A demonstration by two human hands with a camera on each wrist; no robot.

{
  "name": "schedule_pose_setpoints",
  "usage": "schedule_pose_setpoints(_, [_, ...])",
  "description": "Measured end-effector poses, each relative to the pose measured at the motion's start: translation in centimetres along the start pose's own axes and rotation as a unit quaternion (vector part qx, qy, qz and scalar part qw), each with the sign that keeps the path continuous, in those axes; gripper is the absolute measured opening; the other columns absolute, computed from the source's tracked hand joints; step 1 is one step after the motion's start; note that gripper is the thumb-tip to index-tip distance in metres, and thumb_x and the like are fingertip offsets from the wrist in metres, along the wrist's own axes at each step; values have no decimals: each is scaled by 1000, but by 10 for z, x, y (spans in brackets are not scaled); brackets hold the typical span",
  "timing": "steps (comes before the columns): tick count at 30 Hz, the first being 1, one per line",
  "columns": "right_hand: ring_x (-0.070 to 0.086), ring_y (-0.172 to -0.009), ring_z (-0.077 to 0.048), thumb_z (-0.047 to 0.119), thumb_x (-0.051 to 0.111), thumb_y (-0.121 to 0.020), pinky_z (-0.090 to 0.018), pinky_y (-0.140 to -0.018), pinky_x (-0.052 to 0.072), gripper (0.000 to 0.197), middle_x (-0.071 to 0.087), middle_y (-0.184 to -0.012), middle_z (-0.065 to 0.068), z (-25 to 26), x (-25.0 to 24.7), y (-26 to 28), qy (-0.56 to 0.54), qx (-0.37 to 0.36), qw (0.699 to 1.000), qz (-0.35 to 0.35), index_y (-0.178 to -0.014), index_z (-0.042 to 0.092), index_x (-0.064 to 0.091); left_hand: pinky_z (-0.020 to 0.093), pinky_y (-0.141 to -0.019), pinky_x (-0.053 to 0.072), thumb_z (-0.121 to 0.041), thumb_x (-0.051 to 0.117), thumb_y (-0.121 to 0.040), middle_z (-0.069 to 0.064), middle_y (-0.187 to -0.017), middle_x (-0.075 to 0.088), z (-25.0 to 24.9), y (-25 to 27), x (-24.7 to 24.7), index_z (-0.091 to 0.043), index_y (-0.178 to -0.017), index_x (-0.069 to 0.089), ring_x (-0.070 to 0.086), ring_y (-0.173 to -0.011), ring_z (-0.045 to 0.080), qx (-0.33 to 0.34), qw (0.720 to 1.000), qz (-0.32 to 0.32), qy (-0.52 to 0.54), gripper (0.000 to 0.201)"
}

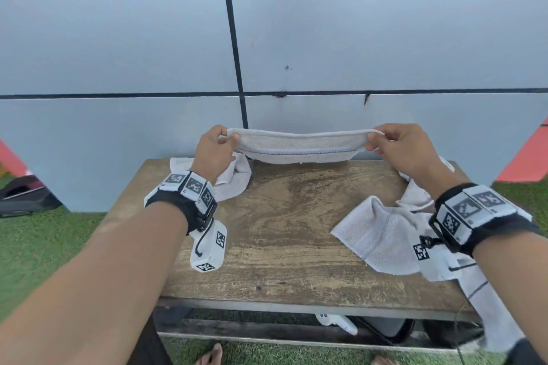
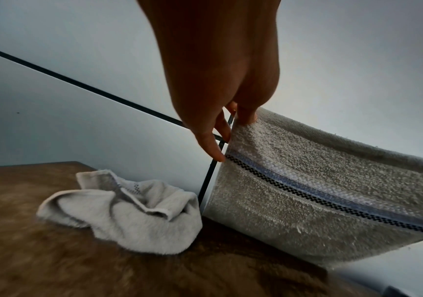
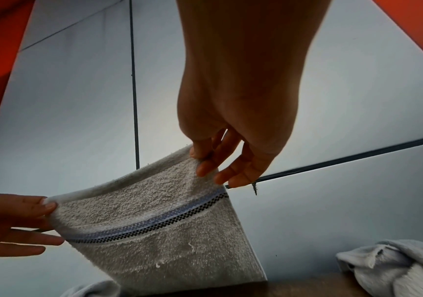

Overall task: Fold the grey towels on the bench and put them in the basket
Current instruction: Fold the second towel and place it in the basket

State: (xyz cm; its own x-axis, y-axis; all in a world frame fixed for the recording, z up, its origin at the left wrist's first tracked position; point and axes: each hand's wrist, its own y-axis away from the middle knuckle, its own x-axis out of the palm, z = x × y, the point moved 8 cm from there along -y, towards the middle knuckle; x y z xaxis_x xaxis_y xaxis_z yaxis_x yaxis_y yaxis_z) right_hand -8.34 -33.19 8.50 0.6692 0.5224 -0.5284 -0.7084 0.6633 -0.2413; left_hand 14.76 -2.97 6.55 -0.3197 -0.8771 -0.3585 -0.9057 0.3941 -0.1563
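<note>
A grey towel (image 1: 299,147) with a blue and black checked stripe hangs stretched between both hands above the far edge of the wooden bench (image 1: 284,234). My left hand (image 1: 218,147) pinches its upper left corner, and my right hand (image 1: 397,145) pinches the upper right corner. In the left wrist view the thumb and fingers of the left hand (image 2: 233,120) clamp the towel (image 2: 319,191) at its hem. The right wrist view shows the right hand (image 3: 213,160) pinching the towel (image 3: 154,231), its lower edge near the bench. The basket is not in view.
A crumpled grey towel (image 1: 234,176) lies at the bench's far left, also in the left wrist view (image 2: 129,215). More grey towels (image 1: 382,234) lie at the right side and hang over the edge. A grey panelled wall (image 1: 355,38) stands right behind. Green turf (image 1: 44,246) surrounds the bench.
</note>
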Motion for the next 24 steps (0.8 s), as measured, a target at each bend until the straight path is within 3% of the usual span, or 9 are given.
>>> schedule_pose_setpoints(3, [64, -73, -37, 24, 67, -94, -40, -72, 54, 18, 74, -72, 1, -2, -5, 24, 11, 9, 1000, -2, -78, 21, 75, 59, -88, 55, -23, 59, -100, 9, -80, 59, 4, 21, -5, -15, -78, 48, 53, -76, 21, -2, 1000, -6, 9, 26])
schedule_pose_setpoints(6, [57, -68, -21, 21, 69, -94, -31, -63, 44, 17, 68, -57, 15, -3, -11, 46, -9, 18, 1000, -1, -77, 24, 73, 59, -93, 52, -24, 59, -99, 0, -69, 47, 2, 38, -9, -21, -69, 41, 47, -72, 19, 2, 1000, -24, -4, 35])
schedule_pose_setpoints(8, [60, -70, -18, 19, 69, -94, -28, -62, 45, 15, 67, -56, 18, -1, -17, 59, -15, 17, 1000, -3, -79, 24, 72, 58, -92, 52, -25, 59, -99, -3, -66, 43, -3, 49, -12, -21, -69, 41, 46, -71, 20, 10, 999, -30, -16, 35])
schedule_pose_setpoints(12, [61, -69, -16, 19, 70, -93, -30, -73, 48, 13, 68, -67, 9, 4, -31, 79, -36, 10, 999, -14, -82, 24, 73, 46, -76, 50, -28, 56, -99, 2, -70, 46, -16, 74, -18, -19, -72, 39, 47, -69, 21, 39, 998, -30, -45, 33])
schedule_pose_setpoints(17, [50, -64, -13, 19, 66, -96, -23, -61, 42, 11, 63, -74, -3, 23, -52, 108, -49, -37, 998, -14, -89, 17, 73, 38, -64, 42, -31, 57, -100, 16, -79, 61, -28, 103, -25, -15, -81, 43, 52, -67, 23, 56, 995, -13, -81, 29])
schedule_pose_setpoints(19, [50, -69, -16, 21, 63, -98, -27, -65, 41, 13, 62, -77, -6, 25, -55, 117, -59, -38, 998, 2, -89, 18, 72, 31, -57, 39, -30, 57, -100, 16, -78, 60, -34, 115, -28, -15, -81, 42, 48, -61, 22, 57, 994, -8, -91, 29])
schedule_pose_setpoints(21, [53, -72, -19, 23, 61, -99, -34, -74, 43, 14, 67, -78, -10, 27, -56, 128, -74, -33, 996, 33, -90, 18, 72, 28, -49, 40, -29, 57, -100, 19, -80, 62, -38, 127, -31, -14, -82, 43, 54, -59, 31, 52, 993, -2, -104, 28])
schedule_pose_setpoints(23, [59, -73, -20, 21, 61, -100, -32, -74, 48, 15, 71, -82, -16, 28, -55, 141, -82, -25, 994, 63, -90, 18, 72, 37, -54, 49, -29, 58, -99, 22, -84, 68, -37, 137, -32, -12, -84, 47, 62, -68, 41, 46, 990, 17, -135, 26])
schedule_pose_setpoints(24, [61, -71, -18, 19, 60, -100, -24, -69, 49, 16, 72, -81, -15, 29, -54, 147, -79, -21, 994, 78, -90, 17, 72, 40, -61, 51, -29, 59, -98, 21, -84, 69, -35, 143, -32, -10, -85, 48, 63, -71, 40, 43, 986, 31, -156, 26])
